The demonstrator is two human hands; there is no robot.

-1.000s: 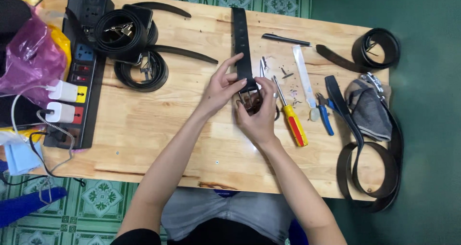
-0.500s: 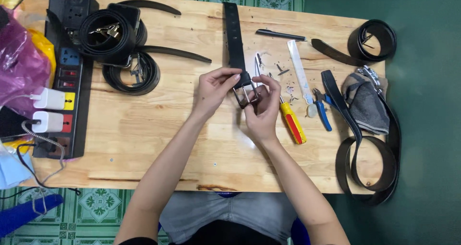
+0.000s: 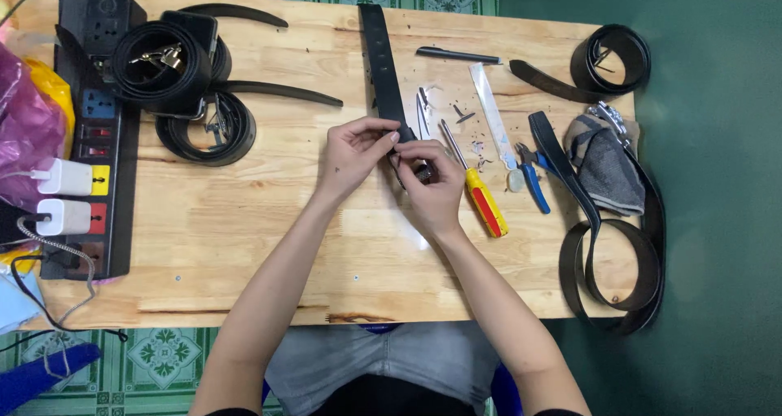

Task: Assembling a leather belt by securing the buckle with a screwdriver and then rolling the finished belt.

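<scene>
Both hands met over the middle of the wooden worktop [image 3: 244, 245]: the left hand [image 3: 352, 151] pinched the near end of a black belt [image 3: 381, 66] that ran straight towards the far edge, the right hand [image 3: 432, 184] pinched its buckle, beside a red-and-yellow screwdriver [image 3: 481, 198]

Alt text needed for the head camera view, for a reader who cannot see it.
Seen from above, a person's left hand and right hand pinch the near end of a black belt lying on a wooden table. A red-and-yellow screwdriver and blue pliers lie to the right, coiled belts and a power strip to the left.
</scene>
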